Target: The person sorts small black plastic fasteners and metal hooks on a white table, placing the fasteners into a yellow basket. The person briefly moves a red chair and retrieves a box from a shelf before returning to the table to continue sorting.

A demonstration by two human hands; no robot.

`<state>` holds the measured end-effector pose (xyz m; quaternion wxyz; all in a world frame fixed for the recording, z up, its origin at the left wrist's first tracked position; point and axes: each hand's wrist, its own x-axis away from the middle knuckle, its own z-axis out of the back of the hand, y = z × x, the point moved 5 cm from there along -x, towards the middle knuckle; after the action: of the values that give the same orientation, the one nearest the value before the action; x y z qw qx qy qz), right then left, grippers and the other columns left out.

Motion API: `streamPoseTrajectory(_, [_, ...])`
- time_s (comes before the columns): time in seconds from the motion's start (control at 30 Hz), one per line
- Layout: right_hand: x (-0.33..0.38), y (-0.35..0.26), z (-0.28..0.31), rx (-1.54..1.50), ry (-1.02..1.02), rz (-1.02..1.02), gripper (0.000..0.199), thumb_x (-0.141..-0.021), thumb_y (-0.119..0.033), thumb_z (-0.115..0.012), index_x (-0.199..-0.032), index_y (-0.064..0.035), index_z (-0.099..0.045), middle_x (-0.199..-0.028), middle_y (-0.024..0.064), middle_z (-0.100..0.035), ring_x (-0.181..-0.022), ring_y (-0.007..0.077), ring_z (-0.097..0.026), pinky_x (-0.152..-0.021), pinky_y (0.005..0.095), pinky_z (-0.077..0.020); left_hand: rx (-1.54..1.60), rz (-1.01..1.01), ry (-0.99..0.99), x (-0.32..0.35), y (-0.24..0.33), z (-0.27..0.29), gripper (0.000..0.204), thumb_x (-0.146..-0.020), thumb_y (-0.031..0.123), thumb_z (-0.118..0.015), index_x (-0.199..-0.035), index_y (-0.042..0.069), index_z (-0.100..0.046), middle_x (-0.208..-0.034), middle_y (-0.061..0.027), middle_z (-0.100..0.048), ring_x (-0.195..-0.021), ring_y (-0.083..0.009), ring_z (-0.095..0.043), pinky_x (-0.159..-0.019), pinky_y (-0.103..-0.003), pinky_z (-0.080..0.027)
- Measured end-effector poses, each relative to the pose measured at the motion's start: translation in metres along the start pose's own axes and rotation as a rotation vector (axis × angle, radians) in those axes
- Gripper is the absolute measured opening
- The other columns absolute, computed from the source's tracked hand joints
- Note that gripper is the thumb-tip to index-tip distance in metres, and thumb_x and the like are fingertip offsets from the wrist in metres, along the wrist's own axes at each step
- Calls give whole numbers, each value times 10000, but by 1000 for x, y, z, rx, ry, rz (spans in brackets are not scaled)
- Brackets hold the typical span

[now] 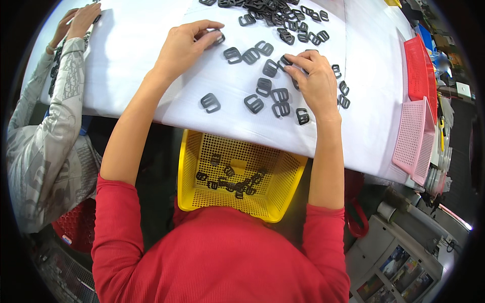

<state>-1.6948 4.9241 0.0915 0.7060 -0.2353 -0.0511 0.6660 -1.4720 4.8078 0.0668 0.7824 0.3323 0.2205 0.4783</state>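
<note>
My left hand (pixel 184 48) reaches over the white table, thumb and fingers closed on the edge of a black slide buckle (pixel 221 38). To the right, my right hand (pixel 314 76) pinches another black buckle (pixel 285 61) between thumb and forefinger, low over the cloth. Part of that buckle is hidden by the fingers. Several loose buckles (pixel 251 55) lie between and below my hands. One buckle (pixel 210 103) sits apart, nearer the table's front edge. Farther back is a large heap of the same buckles (pixel 270 11).
A yellow perforated basket (pixel 189 174) below the table edge holds several buckles. Red (pixel 419 68) and pink baskets (pixel 414 131) stand along the table's right side. At the left, another person's hands (pixel 81 22) work over more black pieces. A grey cabinet (pixel 374 247) stands lower right.
</note>
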Motion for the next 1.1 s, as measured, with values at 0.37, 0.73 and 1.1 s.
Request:
streamPoseTrajectory(0.37, [50, -8, 7, 305, 125, 217, 267, -744, -189, -696, -997, -106, -678, -886, 14, -601, -802, 174, -552, -686, 319, -414, -176, -431, 244, 59, 41, -2, 215, -807, 98, -618, -1013, 98, -679, -1117, -46, -595, -986, -212, -542, -861, -324, -459])
streamPoseTrajectory(0.73, [64, 20, 28, 102, 235, -53, 160, -766, -127, -657, -918, -82, -675, -937, 27, -608, -863, 222, -557, -755, 353, -423, -464, -757, -150, 71, 99, -78, 290, -803, 162, -634, -1086, 100, -639, -1136, 12, -572, -1028, -192, -487, -872, -348, -438])
streamPoseTrajectory(1.1, [94, -28, 11, -74, 145, -42, 189, -723, -149, -703, -902, -94, -676, -890, 36, -608, -789, 208, -561, -713, 325, -397, -178, -456, -60, 47, 89, -67, 211, -795, 189, -654, -960, 58, -657, -1077, -65, -581, -1020, -246, -522, -884, -354, -429])
